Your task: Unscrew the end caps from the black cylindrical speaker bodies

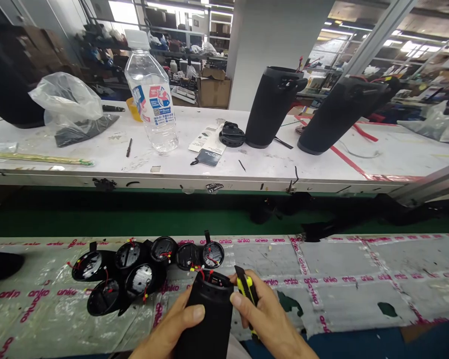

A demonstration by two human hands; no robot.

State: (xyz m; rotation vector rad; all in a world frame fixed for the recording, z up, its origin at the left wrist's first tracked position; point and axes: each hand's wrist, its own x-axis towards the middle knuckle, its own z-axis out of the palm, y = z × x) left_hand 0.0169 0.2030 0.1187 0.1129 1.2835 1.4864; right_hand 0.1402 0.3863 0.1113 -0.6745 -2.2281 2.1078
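Note:
A black fabric-covered cylinder (206, 319), open at its top with red wires showing at the rim, stands nearly upright in front of me. My left hand (179, 319) is wrapped round its left side, thumb across the front. My right hand (264, 309) grips a yellow and black utility knife (248, 289) at the cylinder's right rim. The fingertips of that hand reach the rim. Whether the knife's blade is out I cannot tell. Several similar black cylinders (140, 279) with red wires lie grouped to the left on the plastic-covered bench (340, 294).
On the white shelf (172, 167) stand a clear plastic bottle (151, 94), a plastic bag (73, 107), a round black part (232, 134), paper tags (209, 157) and upright black cylinders (273, 107). A green strip (209, 219) runs between shelf and bench.

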